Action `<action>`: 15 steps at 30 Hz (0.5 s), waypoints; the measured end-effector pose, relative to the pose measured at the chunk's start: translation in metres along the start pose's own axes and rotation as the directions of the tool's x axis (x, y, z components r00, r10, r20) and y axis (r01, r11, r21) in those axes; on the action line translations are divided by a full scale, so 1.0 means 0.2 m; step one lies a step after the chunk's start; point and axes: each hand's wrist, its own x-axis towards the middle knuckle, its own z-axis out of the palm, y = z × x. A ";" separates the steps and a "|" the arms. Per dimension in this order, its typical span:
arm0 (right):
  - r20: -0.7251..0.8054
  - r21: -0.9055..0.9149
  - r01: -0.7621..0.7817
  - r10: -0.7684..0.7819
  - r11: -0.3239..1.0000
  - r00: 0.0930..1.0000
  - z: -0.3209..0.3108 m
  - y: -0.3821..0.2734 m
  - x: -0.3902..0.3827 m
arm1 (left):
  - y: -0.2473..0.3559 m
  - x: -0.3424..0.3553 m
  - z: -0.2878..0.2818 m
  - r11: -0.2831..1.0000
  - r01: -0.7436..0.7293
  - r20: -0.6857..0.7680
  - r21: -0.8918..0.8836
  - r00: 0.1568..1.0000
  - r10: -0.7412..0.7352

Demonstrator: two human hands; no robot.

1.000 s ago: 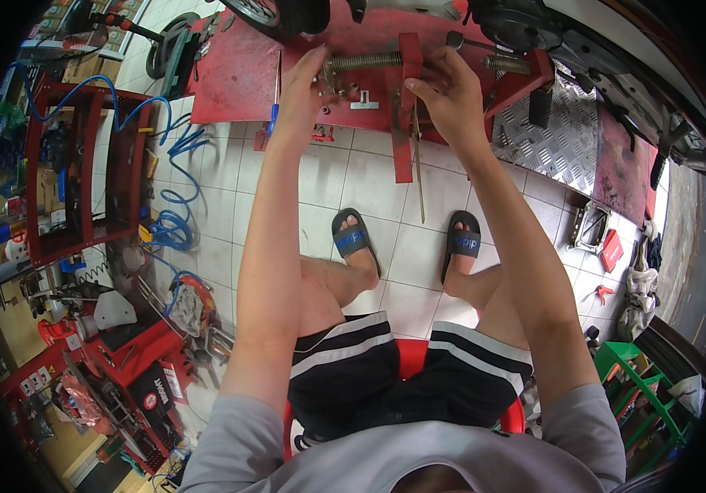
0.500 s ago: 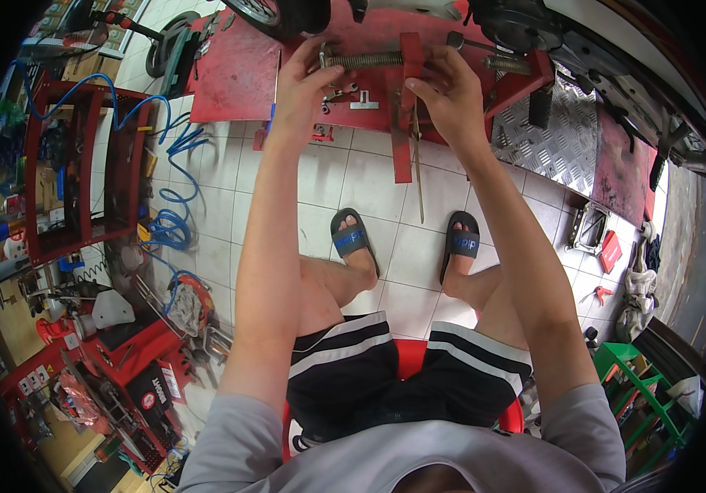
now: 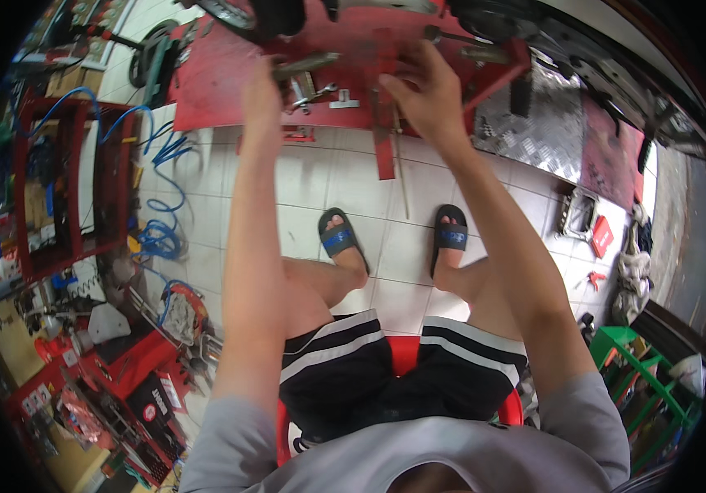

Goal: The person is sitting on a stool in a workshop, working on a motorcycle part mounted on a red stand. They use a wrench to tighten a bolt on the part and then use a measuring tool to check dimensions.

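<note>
My left hand (image 3: 263, 92) is closed round one end of a coarse threaded rod (image 3: 310, 63) above the red bench, smeared by motion. The rod's other end points right, toward a red metal bracket (image 3: 383, 115), with a gap between. My right hand (image 3: 431, 94) is at the bracket's right side, its thumb tip against the edge and its fingers curled. Their tips are partly hidden. A thin rod (image 3: 402, 177) hangs beside the bracket's lower end. Wrenches (image 3: 313, 97) and a small pale metal plate (image 3: 344, 104) lie on the bench below the threaded rod.
The red bench (image 3: 209, 82) spans the far side, with a wheel (image 3: 238, 16) at its back. A diamond-patterned metal plate (image 3: 526, 131) adjoins it on the right. A coiled blue hose (image 3: 160, 234) and a red rack (image 3: 73, 189) are at left, a green stand (image 3: 632, 361) at right.
The threaded rod, which met the bracket before, is now apart from it, drawn left and tilted with my left hand. My right hand remains by the bracket. The whole view has shifted slightly.
</note>
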 end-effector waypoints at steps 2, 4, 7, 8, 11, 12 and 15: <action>-0.085 -0.172 0.087 -0.102 0.981 0.991 0.02 -0.05 -0.02 | -0.01 0.02 -0.06 1.000 0.023 -0.059 -0.013 0.998 -0.024; -0.075 -0.344 0.169 -0.206 0.924 0.976 0.02 -0.12 -0.06 | 0.02 0.01 -0.10 0.941 0.079 0.190 -0.330 0.982 -0.016; 0.158 -0.186 0.202 -0.174 0.962 0.972 0.00 -0.26 -0.13 | 0.10 -0.16 0.08 0.918 0.166 0.202 -0.360 0.975 -0.097; 0.218 -0.113 0.300 -0.271 0.947 0.938 0.00 -0.29 -0.14 | 0.12 -0.22 0.18 0.928 0.189 0.136 -0.321 0.979 -0.153; 0.088 -0.096 0.220 -0.212 0.971 0.973 -0.01 -0.25 -0.19 | 0.04 -0.34 0.34 0.961 0.104 0.149 -0.258 0.987 -0.067; 0.080 -0.147 0.178 -0.168 0.973 0.983 -0.05 -0.27 -0.20 | 0.02 -0.37 0.38 0.974 0.097 0.180 -0.206 0.982 -0.059; 0.058 -0.146 0.149 -0.141 0.978 0.988 -0.16 -0.31 -0.21 | 0.01 -0.43 0.43 0.990 0.107 0.387 -0.090 0.920 -0.065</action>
